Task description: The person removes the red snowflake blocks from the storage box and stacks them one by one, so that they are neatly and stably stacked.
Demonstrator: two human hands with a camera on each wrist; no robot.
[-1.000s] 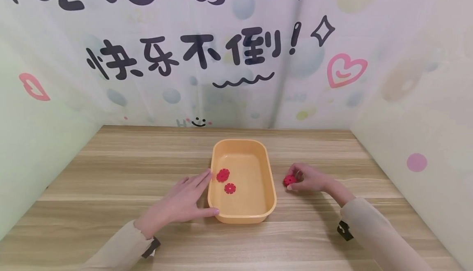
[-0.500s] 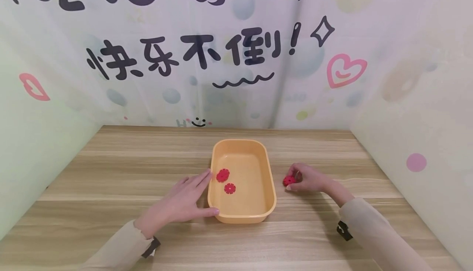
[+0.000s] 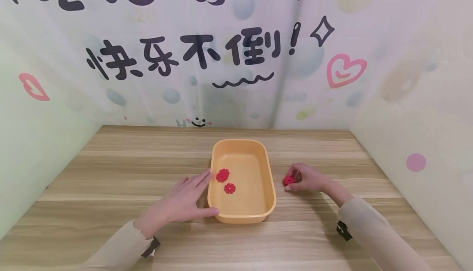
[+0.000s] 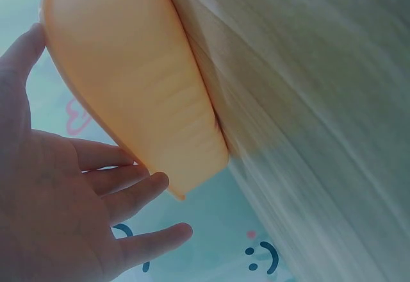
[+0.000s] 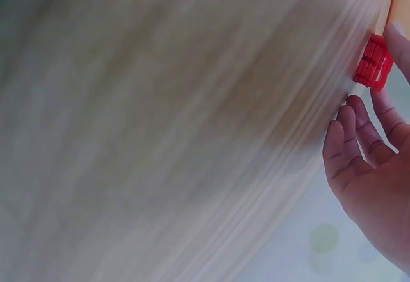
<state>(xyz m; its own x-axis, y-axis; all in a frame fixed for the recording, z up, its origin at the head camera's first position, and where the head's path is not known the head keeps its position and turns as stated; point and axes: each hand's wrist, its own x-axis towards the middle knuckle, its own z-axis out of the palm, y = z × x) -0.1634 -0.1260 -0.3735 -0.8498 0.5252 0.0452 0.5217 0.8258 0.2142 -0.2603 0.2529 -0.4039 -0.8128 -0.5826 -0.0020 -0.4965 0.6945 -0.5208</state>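
Note:
An orange plastic tub (image 3: 255,180) stands on the table, with a few red notched plastic discs (image 3: 230,188) lying near its left wall. My left hand (image 3: 181,203) rests against the tub's left side, thumb at the near corner and extended fingers at the rim. To the right of the tub, my right hand (image 3: 308,178) pinches a small stack of red notched discs (image 3: 289,180) between thumb and index finger. The right wrist view shows that stack of red discs (image 5: 370,64) low at the table surface, its layers pressed together; the other fingers curl loosely beside it.
The wood-grain table (image 3: 122,172) extends around the tub. A printed curtain (image 3: 192,98) hangs along the back edge, and pale walls (image 3: 414,131) close in the left and right sides.

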